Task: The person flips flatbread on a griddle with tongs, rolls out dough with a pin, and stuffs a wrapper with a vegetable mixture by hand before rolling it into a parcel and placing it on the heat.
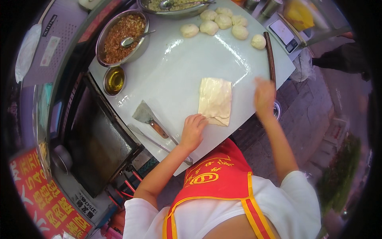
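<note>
A flat, folded rectangle of dough (215, 97) lies on the white worktop (176, 74), its near edge partly turned over. At that near left corner, my left hand (194, 130) touches the dough with its fingertips. My right hand (264, 95), blurred, is raised to the right of the dough, close to a dark wooden rolling pin (269, 56) that lies along the table's right edge; whether it touches the pin is unclear. Several dough balls (223, 21) sit at the back right, one of them (258, 41) beside the pin.
Back left are a metal bowl of reddish filling (118, 44) with a spoon and a small bowl of oil (115, 80). A wide scraper (158, 128) and metal tongs (158, 145) lie left of my left hand. A griddle (95, 134) adjoins the left edge; a digital scale (282, 34) stands back right.
</note>
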`<state>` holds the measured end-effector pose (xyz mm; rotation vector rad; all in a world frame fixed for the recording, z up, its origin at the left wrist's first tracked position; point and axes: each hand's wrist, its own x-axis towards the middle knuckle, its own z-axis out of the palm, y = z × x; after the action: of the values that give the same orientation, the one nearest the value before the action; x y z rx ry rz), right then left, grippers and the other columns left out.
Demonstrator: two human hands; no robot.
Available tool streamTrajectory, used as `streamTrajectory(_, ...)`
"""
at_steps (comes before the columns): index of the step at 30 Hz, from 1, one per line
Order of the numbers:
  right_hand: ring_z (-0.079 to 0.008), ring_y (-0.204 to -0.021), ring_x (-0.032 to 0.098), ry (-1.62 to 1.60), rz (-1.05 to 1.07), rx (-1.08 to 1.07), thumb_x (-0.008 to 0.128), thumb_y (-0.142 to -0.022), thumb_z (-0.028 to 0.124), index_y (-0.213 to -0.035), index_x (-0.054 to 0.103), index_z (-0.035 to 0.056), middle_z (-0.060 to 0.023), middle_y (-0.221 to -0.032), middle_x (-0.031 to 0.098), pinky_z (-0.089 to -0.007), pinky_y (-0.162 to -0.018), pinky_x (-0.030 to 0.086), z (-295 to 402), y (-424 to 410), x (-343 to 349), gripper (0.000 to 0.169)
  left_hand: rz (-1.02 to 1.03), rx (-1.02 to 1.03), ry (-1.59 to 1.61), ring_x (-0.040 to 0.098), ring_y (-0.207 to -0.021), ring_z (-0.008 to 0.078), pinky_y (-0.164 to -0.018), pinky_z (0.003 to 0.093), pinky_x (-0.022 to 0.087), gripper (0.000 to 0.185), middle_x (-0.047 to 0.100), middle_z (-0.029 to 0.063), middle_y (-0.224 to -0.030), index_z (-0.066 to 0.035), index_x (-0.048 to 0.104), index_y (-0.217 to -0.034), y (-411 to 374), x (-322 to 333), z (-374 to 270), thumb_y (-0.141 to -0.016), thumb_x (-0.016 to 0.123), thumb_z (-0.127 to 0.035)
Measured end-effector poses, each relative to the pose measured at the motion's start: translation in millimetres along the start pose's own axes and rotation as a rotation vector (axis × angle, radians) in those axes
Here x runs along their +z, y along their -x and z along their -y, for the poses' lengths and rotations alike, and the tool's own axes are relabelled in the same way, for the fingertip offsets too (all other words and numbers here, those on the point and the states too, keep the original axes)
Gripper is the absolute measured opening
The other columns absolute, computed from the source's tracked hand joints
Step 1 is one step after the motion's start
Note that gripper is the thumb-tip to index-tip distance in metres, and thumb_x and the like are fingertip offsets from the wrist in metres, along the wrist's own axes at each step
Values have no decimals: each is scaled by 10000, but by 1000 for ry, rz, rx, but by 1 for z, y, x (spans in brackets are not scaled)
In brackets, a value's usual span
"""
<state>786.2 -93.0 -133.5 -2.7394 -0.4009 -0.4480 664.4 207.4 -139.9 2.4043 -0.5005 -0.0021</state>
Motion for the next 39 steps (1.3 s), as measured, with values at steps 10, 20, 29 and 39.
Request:
streamTrajectory(10,-358,-1029,554,73,3,459,566,-895,137,-1296,534,48,-194,-1087,599,-446,-872,461,-59,-24,-3,412,-158,-101,-2,511,-1176,319,-988,462,368,391,571,118,-1229,-58,616,-1155,-10,-16,-9,-773,579,17)
streamTrajectory(20,-389,-1249,441,-163,246,-91,662,-838,232,-1385,423,-14,-198,-1406,442,-494,-1064,328,110,40,1,646,-73,-124,-333,200,-1444,386,-1140,605,126,608,295,174,-1535,9,340,-1446,-71,-11,33,-918,541,-218)
streamTrajectory(29,-439,-1432,204,35,286,66,658,-832,439,-1451,272,-77,-289,-1528,228,-608,-1133,155,113,70,21,894,44,-165,-366,176,-1452,396,-1131,638,82,693,255,166,-1562,-10,310,-1478,-35,-2,29,-935,531,-379)
streamTrajectory(39,-473,-1411,219,56,355,68,706,-794,391,-1439,294,-71,-272,-1530,240,-640,-1114,154,133,99,10,894,100,-176,-326,131,-1459,410,-1121,656,68,732,204,183,-1577,-13,289,-1487,-6,-10,19,-921,567,-386)
